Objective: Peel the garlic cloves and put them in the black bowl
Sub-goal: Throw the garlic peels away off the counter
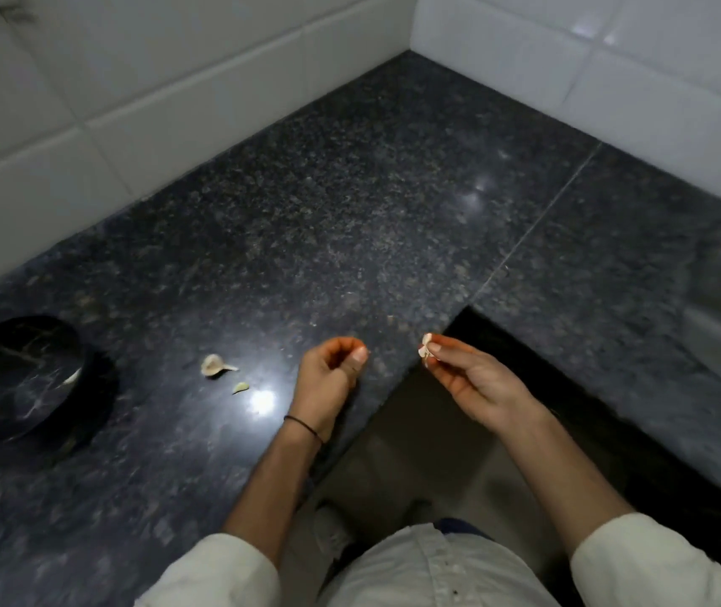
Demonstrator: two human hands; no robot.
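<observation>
Right hand (476, 378) pinching pale, papery-skinned garlic clove (426, 350) above near edge of dark speckled granite worktop (350, 212) | left hand (332, 365) curled, seemingly empty | round black marble bowl (96, 396) left | strip every scrap of skin before you carry the clove across.

Far left of the frame: the black bowl (91, 405) is running out past the picture's edge, and a pale speck (71, 378) at its inner rim is showing too small to identify. Lower centre: the left hand (332, 370) is curling its fingers over the palm, hiding anything inside. The right hand (468, 378) is pinching a pale piece (425, 349), and whether it is clove or skin is not showing. The bottom edge is cropping both white sleeves (218, 571), and a shoe (332, 532) between them is blurring into the floor.
</observation>
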